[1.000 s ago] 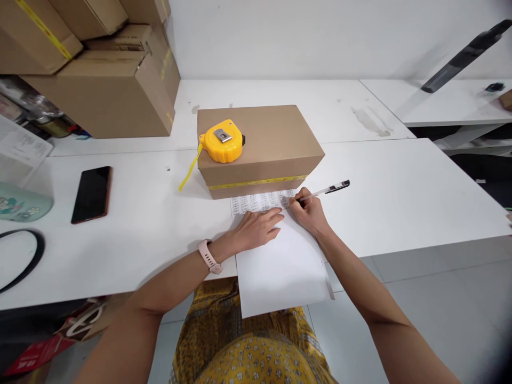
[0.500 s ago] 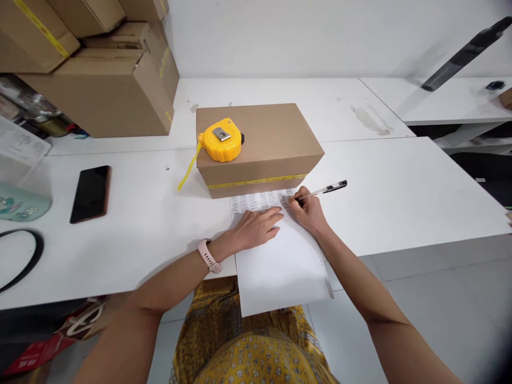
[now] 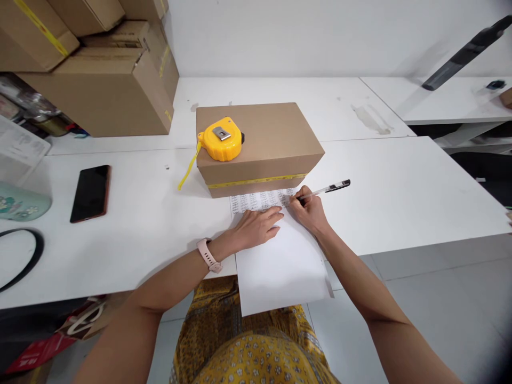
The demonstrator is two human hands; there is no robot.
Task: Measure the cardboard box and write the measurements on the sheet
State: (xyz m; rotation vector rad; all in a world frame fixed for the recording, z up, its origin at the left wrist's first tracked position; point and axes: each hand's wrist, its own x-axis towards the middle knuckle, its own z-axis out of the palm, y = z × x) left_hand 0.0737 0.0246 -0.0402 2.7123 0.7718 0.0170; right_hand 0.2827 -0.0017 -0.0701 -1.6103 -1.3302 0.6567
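My right hand point(image 3: 309, 212) is closed around a clear pen with a black cap end point(image 3: 328, 189), its tip down at the handwritten rows near the top of a white sheet of paper point(image 3: 282, 272). Flat on that sheet lies my left hand point(image 3: 258, 228), fingers stretched out and holding nothing. Behind both hands stands a brown cardboard box point(image 3: 264, 133) with a yellow tape line along its front, and it appears to cover the sheet's far edge. On the box's left top corner rests a yellow tape measure point(image 3: 222, 140), its strip end hanging over the side.
A dark phone point(image 3: 91, 193) lies to the left on the white table point(image 3: 400, 186). Stacked cardboard boxes point(image 3: 108, 96) fill the back left, with a pale green cup point(image 3: 24, 202) in front. A black cylinder point(image 3: 460, 56) stands at the back right. The sheet overhangs the table's front edge.
The pen's upper end has shifted slightly to the right as my right hand moves a little. My left hand, the paper, the box and the tape measure stay as they were.
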